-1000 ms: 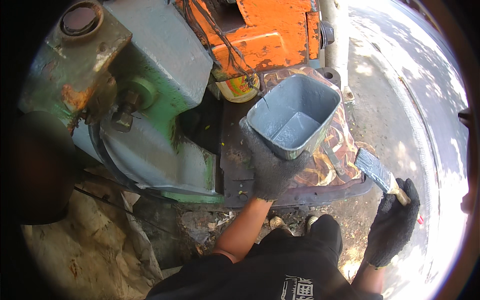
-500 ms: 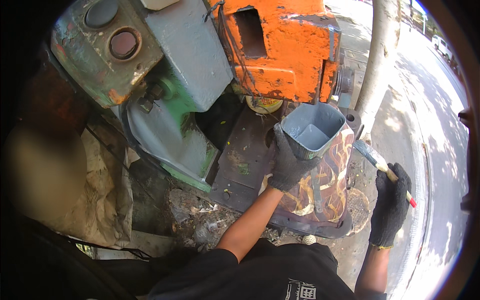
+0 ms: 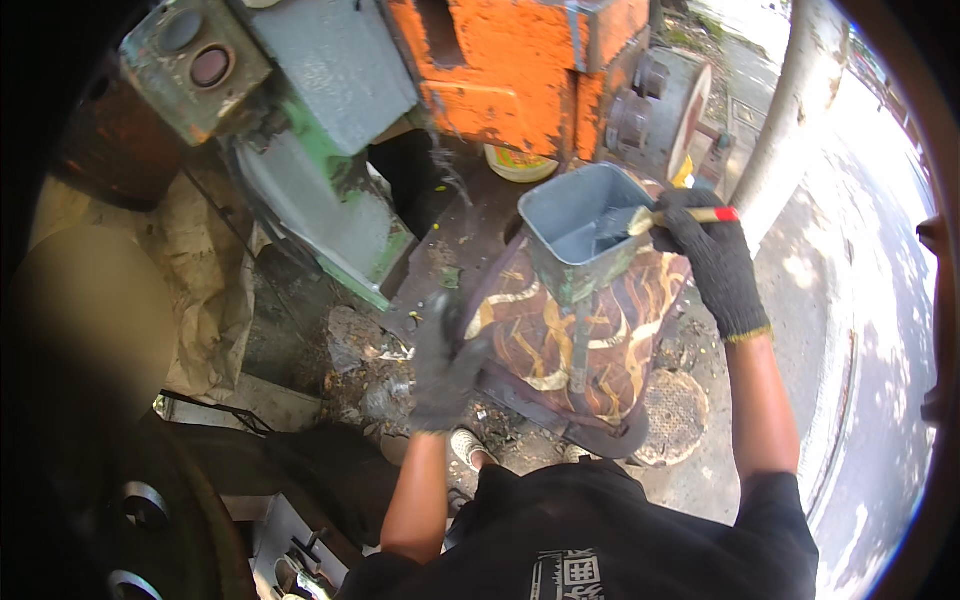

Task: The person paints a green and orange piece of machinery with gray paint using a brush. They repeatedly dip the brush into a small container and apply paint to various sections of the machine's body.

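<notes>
My right hand (image 3: 706,262), in a dark knitted glove, is closed round the handle of a paintbrush (image 3: 700,214) with a red end. The bristles dip inside a square grey paint container (image 3: 575,262), which has grey paint on its inner walls. Below the container is a cushion (image 3: 520,320) with a brown and cream swirl pattern. My left hand (image 3: 445,365), gloved alike and smeared by motion, is beside the cushion's left edge. Its thumb stands apart from its fingers, and nothing shows in it. A narrow flat strip (image 3: 580,350) runs down the cushion in front of the container.
Ahead stands an orange machine housing (image 3: 500,95) with chipped paint, beside grey-green machine parts (image 3: 340,80). A yellow-labelled tub (image 3: 520,163) sits beneath the housing. A tree trunk (image 3: 795,110) rises at the right, near a round drain cover (image 3: 672,418). Litter lies on the ground.
My left hand has let go of the paint container and drawn back toward the lower left. My right hand has moved up and left, bringing the brush bristles into the container.
</notes>
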Demonstrator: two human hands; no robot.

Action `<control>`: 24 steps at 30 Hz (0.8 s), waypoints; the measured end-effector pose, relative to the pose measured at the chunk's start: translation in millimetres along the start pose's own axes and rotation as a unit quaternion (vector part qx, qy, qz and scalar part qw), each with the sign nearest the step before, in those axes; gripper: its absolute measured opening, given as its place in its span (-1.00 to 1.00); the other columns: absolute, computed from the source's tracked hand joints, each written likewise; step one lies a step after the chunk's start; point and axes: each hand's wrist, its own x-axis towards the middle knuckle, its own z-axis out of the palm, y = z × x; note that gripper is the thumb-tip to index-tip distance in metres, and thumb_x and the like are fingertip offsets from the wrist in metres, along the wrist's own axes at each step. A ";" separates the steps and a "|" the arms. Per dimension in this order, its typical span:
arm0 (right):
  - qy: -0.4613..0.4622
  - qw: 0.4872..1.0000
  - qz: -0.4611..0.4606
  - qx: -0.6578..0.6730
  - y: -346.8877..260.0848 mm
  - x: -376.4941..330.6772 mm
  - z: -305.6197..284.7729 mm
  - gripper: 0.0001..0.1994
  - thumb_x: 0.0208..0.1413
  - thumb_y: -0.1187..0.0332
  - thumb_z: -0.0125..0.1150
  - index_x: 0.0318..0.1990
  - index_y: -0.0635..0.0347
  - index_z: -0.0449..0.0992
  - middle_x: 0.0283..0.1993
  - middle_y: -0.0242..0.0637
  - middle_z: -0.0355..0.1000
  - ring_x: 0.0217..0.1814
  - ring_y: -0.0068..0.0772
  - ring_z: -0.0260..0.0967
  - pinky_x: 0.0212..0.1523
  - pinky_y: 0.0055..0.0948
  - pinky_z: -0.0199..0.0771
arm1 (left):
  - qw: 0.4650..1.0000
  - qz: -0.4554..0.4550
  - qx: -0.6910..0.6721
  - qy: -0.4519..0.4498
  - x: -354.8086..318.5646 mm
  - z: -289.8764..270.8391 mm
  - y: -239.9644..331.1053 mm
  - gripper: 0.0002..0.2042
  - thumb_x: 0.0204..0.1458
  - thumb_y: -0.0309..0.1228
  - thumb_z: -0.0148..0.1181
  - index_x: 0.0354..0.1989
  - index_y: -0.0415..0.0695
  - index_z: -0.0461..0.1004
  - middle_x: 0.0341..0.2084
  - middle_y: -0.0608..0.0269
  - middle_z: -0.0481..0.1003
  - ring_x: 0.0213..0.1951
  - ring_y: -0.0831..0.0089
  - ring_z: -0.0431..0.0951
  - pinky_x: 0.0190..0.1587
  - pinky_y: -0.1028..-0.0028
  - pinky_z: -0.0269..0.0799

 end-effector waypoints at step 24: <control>-0.235 0.880 0.029 -0.411 -12.7 80.7 43.7 -0.71 0.15 0.21 0.16 -0.03 0.10 0.59 -0.18 -0.14 0.57 -0.10 -0.20 0.55 -0.04 -0.22 0.51 | 0.968 -0.196 0.154 -0.039 -131.1 -46.2 -90.4 -0.44 0.13 -0.35 0.28 0.29 -0.26 0.30 0.20 -0.10 0.39 0.20 0.08 0.44 0.25 0.23 0.35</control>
